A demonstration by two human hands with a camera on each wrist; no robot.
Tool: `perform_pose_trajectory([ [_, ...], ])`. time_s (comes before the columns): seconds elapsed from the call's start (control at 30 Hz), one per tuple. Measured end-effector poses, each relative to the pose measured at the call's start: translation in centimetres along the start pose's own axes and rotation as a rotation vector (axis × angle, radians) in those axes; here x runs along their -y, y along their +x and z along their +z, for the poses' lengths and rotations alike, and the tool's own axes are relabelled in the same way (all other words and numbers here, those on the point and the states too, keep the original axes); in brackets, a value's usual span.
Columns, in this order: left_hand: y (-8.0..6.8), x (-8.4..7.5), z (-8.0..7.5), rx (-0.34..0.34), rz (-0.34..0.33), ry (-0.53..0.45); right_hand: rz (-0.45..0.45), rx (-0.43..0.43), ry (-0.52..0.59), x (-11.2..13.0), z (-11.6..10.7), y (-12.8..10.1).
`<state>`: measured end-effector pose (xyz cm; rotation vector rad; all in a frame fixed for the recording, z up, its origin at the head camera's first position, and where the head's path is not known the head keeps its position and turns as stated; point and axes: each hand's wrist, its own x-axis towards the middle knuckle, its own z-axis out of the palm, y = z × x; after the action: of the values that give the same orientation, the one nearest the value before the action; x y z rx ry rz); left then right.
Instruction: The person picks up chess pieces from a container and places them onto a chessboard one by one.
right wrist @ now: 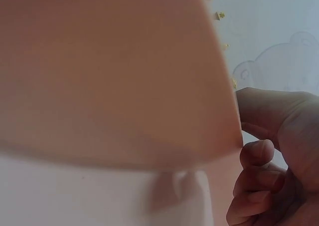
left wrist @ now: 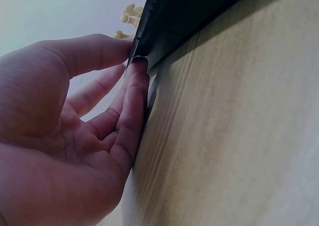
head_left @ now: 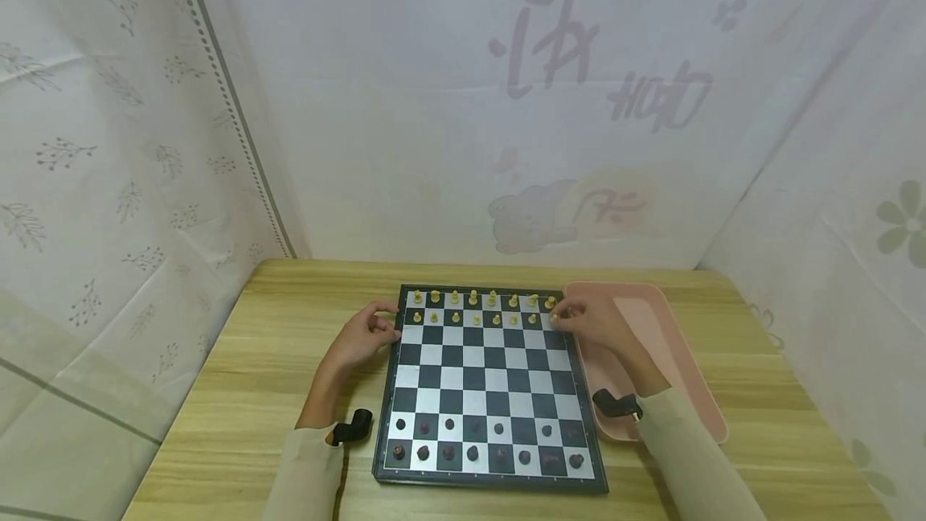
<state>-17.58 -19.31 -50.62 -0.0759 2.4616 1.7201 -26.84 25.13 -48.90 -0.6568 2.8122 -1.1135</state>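
Centrally, a chessboard [head_left: 486, 380] lies flat on a wooden table [head_left: 239, 376], its long axis running away from the person. Yellow pieces [head_left: 481, 308] fill the two rows at the board's far edge; dark pieces [head_left: 485, 439] fill the two rows at its near edge, and the squares between them are bare.

The left hand [head_left: 359, 338] rests at the board's left rim, near the far corner. In the left wrist view the fingers [left wrist: 130, 111] lie nearly straight and pressed together against the dark side of the board, with the thumb [left wrist: 89, 51] reaching to the upper edge of the rim; nothing is gripped.

The right hand [head_left: 589, 320] sits at the board's far right corner, its fingertips bunched beside the last yellow pawn [head_left: 553, 317] of the second row. Whether the fingertips actually pinch that pawn cannot be told; in the right wrist view the fingers [right wrist: 256, 153] are curled, and the pawn itself is hidden.

A pink tray [head_left: 680, 360] lies just beside the board's right edge, under the right forearm. Both wrists carry a small black camera mount [head_left: 352, 427] over pale sleeves. Printed fabric sheets [head_left: 506, 103] stand behind and on both sides of the board.
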Motion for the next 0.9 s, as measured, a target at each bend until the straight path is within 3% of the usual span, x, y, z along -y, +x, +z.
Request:
perform_pose_trajectory([
  [0.57, 0.29, -0.21, 0.44, 0.014, 0.001, -0.008, 0.020, 0.005, -0.017, -0.27, -0.40, -0.49],
  [0.9, 0.55, -0.16, 0.38, 0.010, -0.006, 0.000, -0.022, -0.017, -0.014, -0.67, -0.93, -0.46],
])
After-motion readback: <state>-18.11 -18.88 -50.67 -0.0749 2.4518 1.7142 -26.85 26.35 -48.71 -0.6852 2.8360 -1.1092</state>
